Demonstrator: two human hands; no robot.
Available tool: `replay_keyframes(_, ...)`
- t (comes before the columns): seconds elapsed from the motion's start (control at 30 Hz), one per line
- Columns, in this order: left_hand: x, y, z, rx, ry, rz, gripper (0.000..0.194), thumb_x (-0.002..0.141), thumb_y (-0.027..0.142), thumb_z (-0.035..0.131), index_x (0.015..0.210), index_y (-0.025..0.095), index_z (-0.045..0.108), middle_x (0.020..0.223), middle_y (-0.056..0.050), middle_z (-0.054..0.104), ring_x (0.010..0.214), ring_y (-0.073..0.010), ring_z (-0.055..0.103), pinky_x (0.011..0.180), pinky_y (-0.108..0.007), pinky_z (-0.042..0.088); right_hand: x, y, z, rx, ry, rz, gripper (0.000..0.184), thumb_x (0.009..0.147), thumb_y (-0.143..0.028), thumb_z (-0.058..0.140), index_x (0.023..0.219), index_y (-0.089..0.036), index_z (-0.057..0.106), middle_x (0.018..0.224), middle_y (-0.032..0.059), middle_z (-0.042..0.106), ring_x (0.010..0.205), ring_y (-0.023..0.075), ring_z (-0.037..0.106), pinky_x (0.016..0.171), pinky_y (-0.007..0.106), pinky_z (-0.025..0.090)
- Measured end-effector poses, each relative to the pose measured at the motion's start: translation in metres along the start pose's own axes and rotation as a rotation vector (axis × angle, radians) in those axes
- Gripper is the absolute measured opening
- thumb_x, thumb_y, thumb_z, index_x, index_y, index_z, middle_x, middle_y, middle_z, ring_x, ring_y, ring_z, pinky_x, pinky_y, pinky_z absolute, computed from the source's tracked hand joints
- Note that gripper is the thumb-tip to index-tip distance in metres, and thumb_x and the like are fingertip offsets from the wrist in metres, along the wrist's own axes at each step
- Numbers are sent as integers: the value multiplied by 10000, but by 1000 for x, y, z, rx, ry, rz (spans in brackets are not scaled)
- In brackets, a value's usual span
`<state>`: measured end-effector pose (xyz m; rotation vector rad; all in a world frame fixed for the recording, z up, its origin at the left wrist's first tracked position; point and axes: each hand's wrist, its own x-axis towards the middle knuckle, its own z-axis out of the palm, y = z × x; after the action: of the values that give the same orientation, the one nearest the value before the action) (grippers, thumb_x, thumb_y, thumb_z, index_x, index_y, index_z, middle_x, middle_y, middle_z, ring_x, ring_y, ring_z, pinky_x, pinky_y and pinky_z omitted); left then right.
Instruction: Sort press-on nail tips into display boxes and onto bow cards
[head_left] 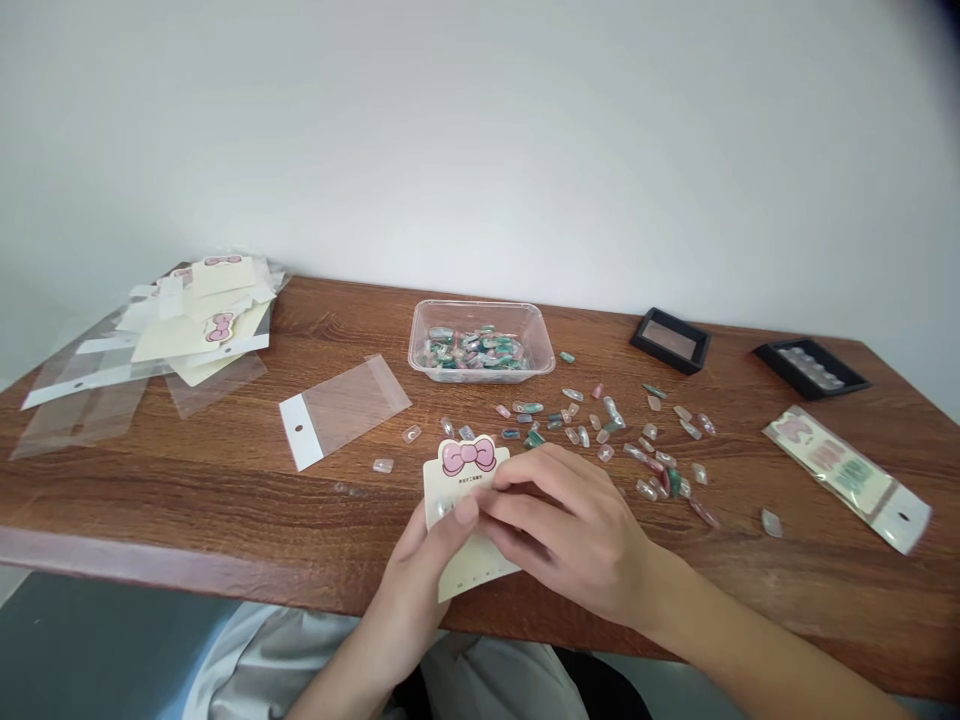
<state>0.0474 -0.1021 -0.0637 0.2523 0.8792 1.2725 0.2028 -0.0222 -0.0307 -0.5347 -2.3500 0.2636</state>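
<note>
My left hand [420,570] grips a cream card [457,478] with a pink bow printed at its top, thumb pressed on the card's left side. My right hand [570,525] lies over the middle of the card, its fingers curled and pressing down on the face; what is under the fingertips is hidden. Several loose press-on nails [615,430] in green, pink and clear lie scattered on the wooden table [187,500] just behind the hands. A clear plastic tub [480,342] holds more of them.
An empty clear sleeve [341,408] lies left of the card. A pile of sleeves and bow cards [180,330] sits at the far left. Two black trays [670,340] [811,367] stand at the back right, and a filled packet [847,475] lies near the right edge.
</note>
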Motion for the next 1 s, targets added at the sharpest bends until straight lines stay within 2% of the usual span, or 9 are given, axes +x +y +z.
replay_keyframes(0.17, -3, 0, 4, 130, 138, 55, 502, 766, 408, 866, 1211, 203, 756, 1107, -93, 797, 1051, -321, 727, 859, -345, 578, 1, -3, -2, -42, 48, -28, 140, 935, -143, 631, 1041, -188, 710, 933, 62, 718, 827, 188, 667, 749, 335, 572)
replay_keyframes(0.3, -4, 3, 8, 105, 139, 67, 504, 749, 387, 878, 1191, 176, 758, 1050, -106, 807, 1048, -345, 735, 881, -383, 597, 1, -2, -3, -15, 97, -55, 193, 938, -178, 645, 1128, -172, 677, 988, 83, 713, 869, 191, 673, 764, 336, 573)
replay_keyframes(0.43, -4, 9, 13, 35, 131, 27, 591, 782, 312, 851, 1331, 176, 678, 1097, -140, 802, 1073, -367, 738, 927, -447, 595, 5, 11, -20, 49, 108, -56, 189, 947, -242, 648, 1105, -146, 685, 986, 102, 697, 870, 191, 663, 734, 322, 565)
replay_keyframes(0.53, -5, 12, 15, -6, 109, -24, 625, 819, 293, 818, 1402, 184, 621, 1132, -171, 791, 1069, -385, 742, 959, -505, 579, 7, 34, -46, 17, 26, 136, 112, 978, -197, 616, 1028, -199, 716, 951, 52, 717, 867, 169, 675, 769, 305, 551)
replay_keyframes(0.63, -5, 13, 16, -14, 110, -34, 640, 840, 284, 799, 1436, 190, 585, 1159, -182, 780, 1082, -396, 736, 969, -525, 573, 0, 64, -71, -87, -164, 440, 136, 978, -231, 605, 1029, -245, 731, 1002, 34, 729, 880, 184, 685, 736, 308, 536)
replay_keyframes(0.7, -6, 13, 15, -6, 114, -32, 659, 842, 281, 795, 1452, 183, 566, 1174, -188, 774, 1093, -403, 730, 971, -530, 571, -8, 82, -82, -139, -258, 548, 123, 958, -273, 621, 973, -245, 739, 972, 34, 730, 845, 195, 681, 706, 316, 524)
replay_keyframes(0.83, -6, 13, 14, 14, 120, -38, 719, 838, 295, 796, 1490, 178, 515, 1165, -182, 778, 1085, -379, 738, 962, -483, 578, -21, 103, -87, -130, -364, 644, 140, 918, -329, 644, 967, -234, 735, 905, 32, 713, 780, 194, 654, 713, 333, 508)
replay_keyframes(0.93, -6, 14, 12, 24, 107, -49, 753, 833, 323, 796, 1502, 155, 493, 1194, -188, 767, 1076, -360, 745, 953, -431, 579, -21, 105, -84, -117, -427, 673, 150, 905, -342, 647, 972, -240, 735, 926, 36, 711, 811, 198, 647, 735, 332, 487)
replay_keyframes(1.0, -6, 15, 11, 14, 83, -48, 742, 840, 341, 779, 1497, 141, 498, 1209, -192, 761, 1080, -363, 743, 974, -437, 565, -18, 102, -82, -114, -458, 696, 139, 909, -335, 636, 937, -235, 729, 923, 39, 709, 821, 201, 642, 736, 329, 470)
